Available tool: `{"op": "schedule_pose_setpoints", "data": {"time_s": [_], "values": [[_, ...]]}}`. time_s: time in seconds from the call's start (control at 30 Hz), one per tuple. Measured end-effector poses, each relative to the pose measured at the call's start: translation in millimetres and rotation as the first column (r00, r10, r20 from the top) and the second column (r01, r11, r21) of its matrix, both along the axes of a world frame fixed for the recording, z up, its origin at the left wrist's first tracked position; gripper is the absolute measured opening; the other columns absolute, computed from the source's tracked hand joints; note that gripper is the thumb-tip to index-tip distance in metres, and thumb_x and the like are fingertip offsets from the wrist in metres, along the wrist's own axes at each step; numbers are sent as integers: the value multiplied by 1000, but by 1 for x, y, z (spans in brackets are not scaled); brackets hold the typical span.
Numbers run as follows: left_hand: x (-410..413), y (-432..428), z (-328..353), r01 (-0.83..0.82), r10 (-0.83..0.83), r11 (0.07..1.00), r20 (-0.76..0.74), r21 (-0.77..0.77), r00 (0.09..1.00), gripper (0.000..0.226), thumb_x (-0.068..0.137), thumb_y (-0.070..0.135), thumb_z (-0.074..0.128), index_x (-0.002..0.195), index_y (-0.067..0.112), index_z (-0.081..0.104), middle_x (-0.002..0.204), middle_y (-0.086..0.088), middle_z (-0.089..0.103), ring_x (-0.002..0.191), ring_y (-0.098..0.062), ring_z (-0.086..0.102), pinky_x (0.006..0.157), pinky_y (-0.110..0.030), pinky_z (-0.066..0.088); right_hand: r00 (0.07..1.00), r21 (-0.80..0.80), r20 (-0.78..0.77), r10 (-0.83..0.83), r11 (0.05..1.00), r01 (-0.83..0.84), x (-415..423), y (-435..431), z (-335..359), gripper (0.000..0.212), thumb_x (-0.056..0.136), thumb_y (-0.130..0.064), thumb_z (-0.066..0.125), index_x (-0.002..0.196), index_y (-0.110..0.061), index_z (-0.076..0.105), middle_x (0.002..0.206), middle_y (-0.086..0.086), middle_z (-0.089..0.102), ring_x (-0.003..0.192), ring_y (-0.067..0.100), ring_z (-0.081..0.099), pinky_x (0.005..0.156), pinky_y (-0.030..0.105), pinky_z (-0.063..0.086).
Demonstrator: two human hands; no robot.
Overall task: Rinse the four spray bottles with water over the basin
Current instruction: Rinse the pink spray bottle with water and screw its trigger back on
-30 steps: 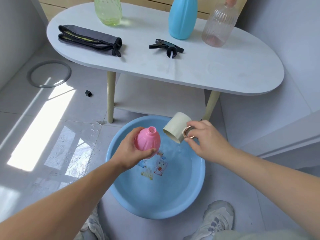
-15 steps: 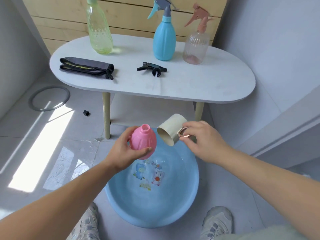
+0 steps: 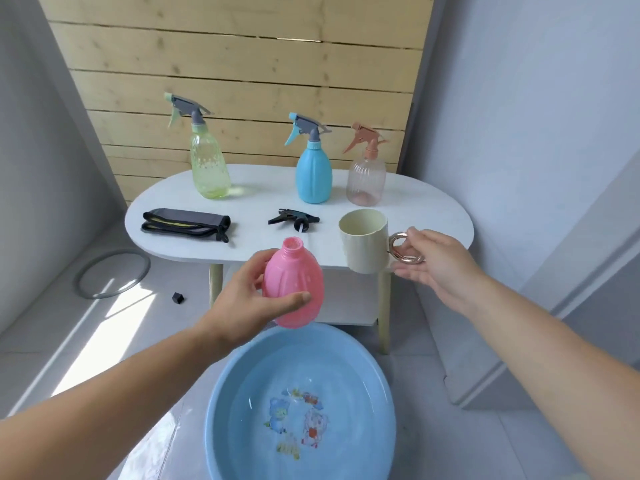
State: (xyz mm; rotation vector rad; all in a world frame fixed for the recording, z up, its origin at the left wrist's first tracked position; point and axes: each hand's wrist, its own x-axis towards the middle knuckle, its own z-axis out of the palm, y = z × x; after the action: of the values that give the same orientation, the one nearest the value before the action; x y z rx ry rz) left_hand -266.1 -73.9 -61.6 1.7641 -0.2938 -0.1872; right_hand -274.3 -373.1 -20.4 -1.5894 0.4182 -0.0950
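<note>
My left hand (image 3: 242,303) grips a pink spray bottle (image 3: 294,289) without its cap, upright, above the far rim of the blue basin (image 3: 221,410), which holds water. My right hand (image 3: 436,268) pinches the gold ring handle of a cream cup (image 3: 365,242), upright at the front edge of the white table (image 3: 433,216). Three capped spray bottles stand at the back of the table: green (image 3: 207,168), blue (image 3: 313,174) and clear pink (image 3: 366,178). A loose black spray head (image 3: 294,220) lies between them and the pink bottle.
A folded grey cloth (image 3: 185,225) lies on the table's left side. On the floor at the left are a grey ring (image 3: 112,273) and a small black cap (image 3: 177,298). A wooden slat wall stands behind; grey walls close both sides.
The view tilted up. My right hand turned the cup from tipped to upright and moved it right, to the table edge. The pink bottle rose a little with my left hand.
</note>
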Motion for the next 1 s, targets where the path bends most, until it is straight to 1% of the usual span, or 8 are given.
{"op": "schedule_pose_setpoints", "data": {"time_s": [0.2, 0.37, 0.6, 0.67, 0.77, 0.83, 0.9, 1.0], "values": [[13, -14, 23, 2, -4, 999, -32, -45, 999, 72, 54, 46, 93, 119, 47, 64, 109, 3, 76, 103, -21, 73, 80, -40, 65, 988, 157, -2, -157, 975, 156, 34, -12, -15, 27, 101, -28, 57, 87, -7, 65, 117, 17, 67, 107, 35, 68, 95, 43, 56], [25, -20, 23, 5, -8, 999, -56, -50, 998, 68, 57, 40, 94, 118, 46, 64, 107, 3, 76, 102, -20, 74, 80, -43, 66, 973, 150, -8, -230, 962, 229, 44, -28, -23, 27, 102, -30, 55, 90, -9, 66, 112, 14, 69, 105, 36, 69, 96, 42, 56], [30, -25, 19, 29, -32, 998, -70, -47, 997, 65, 61, 32, 92, 119, 42, 64, 104, 3, 78, 98, -16, 74, 78, -38, 66, 966, -245, 17, -259, 935, 255, 49, -35, -22, 25, 102, -38, 50, 92, -21, 66, 112, 9, 68, 93, 28, 65, 74, 33, 56], [30, -26, 21, 27, -30, 998, -69, -52, 997, 66, 61, 32, 92, 120, 41, 64, 104, 3, 77, 97, -16, 74, 77, -36, 65, 965, -350, 18, -261, 902, 251, 52, -37, -22, 27, 101, -42, 50, 99, -20, 65, 114, 5, 66, 94, 24, 62, 81, 36, 49], [33, -24, 24, 17, -22, 998, -69, -68, 997, 63, 62, 32, 92, 117, 44, 65, 103, 7, 77, 97, -15, 74, 75, -34, 65, 941, -557, 228, -251, 759, 337, 51, -32, -10, 27, 98, -42, 53, 111, -22, 66, 121, -3, 64, 114, 20, 57, 96, 39, 47], [34, -19, 27, 8, -14, 997, -73, -81, 997, 59, 62, 34, 93, 112, 50, 66, 104, 8, 77, 97, -15, 74, 77, -36, 65, 885, -633, 441, -146, 649, 423, 46, -15, 10, 21, 96, -35, 56, 108, -21, 67, 113, -6, 63, 109, 17, 56, 91, 35, 48], [35, -13, 30, -1, -5, 996, -75, -86, 997, 57, 61, 37, 93, 108, 56, 66, 106, 7, 77, 98, -16, 74, 79, -40, 66, 867, -624, 498, -26, 683, 379, 45, 14, 31, 12, 95, -29, 59, 91, -21, 67, 93, -7, 66, 88, 15, 60, 76, 28, 48], [34, -4, 33, -15, 7, 995, -79, -99, 997, 58, 62, 35, 93, 110, 54, 66, 104, 7, 78, 98, -16, 74, 82, -43, 66, 965, -580, 230, 127, 814, 31, 63, 62, 43, 19, 93, -30, 62, 80, -19, 68, 79, 1, 71, 72, 18, 64, 70, 37, 57]]}}
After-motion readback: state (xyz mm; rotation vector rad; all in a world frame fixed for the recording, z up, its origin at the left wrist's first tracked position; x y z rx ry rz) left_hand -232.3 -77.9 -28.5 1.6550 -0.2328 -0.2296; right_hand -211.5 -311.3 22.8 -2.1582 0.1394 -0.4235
